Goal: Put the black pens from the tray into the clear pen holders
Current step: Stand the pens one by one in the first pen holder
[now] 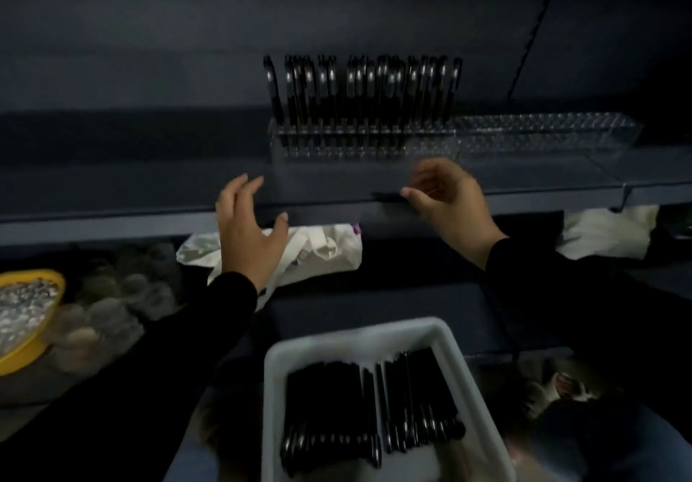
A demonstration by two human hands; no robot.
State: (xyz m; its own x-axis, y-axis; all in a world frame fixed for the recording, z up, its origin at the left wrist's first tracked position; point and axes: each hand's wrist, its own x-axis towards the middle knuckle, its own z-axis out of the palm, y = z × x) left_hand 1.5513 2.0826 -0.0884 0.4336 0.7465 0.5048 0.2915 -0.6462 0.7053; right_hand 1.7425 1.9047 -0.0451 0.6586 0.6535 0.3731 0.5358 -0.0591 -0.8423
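Clear plastic made up two pen holders on the shelf point(149, 189): the left holder point(359, 142) stood crowded with upright black pens point(359, 88), too many to count, while the right holder point(543, 133) held none. One white tray point(460, 361) held two heaps of pens point(337, 406). Left hand point(249, 234) hovered, fingers spread. Right hand point(449, 200) pinched one pen point(387, 197) horizontally.

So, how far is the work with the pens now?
Partly done. One clear holder on the shelf already stands full of pens. The right hand pinches one pen; the left hand is open and empty. The second holder looks empty, and the tray still holds many pens.
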